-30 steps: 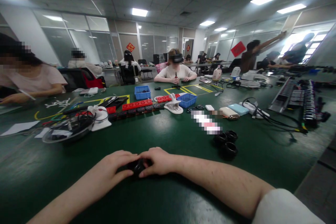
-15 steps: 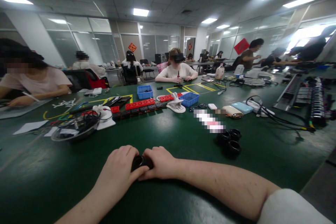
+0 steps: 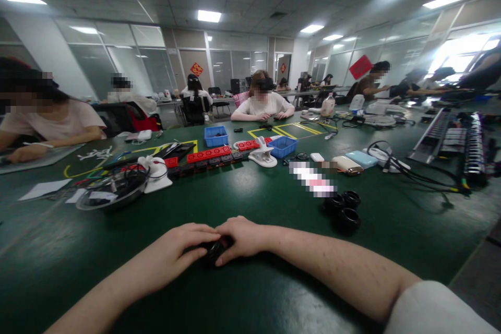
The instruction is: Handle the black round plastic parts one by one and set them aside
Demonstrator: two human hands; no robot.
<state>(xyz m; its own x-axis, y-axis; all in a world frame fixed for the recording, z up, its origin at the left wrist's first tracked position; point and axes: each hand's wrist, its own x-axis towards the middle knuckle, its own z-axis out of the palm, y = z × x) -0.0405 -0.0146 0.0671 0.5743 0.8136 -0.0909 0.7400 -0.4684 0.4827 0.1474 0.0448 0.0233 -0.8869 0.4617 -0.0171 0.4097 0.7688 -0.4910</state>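
Left hand point(image 3: 183, 248): you curve fingers over a glossy black piece point(image 3: 213, 252); grip unclear
Right hand point(image 3: 241, 237): you clamp that piece
Surface point(image 3: 250, 198): smooth, green
Rings point(image 3: 348, 225): hollow, black

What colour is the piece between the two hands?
The piece is glossy black, best seen in the head view.

No legible text, even on the red diamond sign point(image 3: 197, 69)
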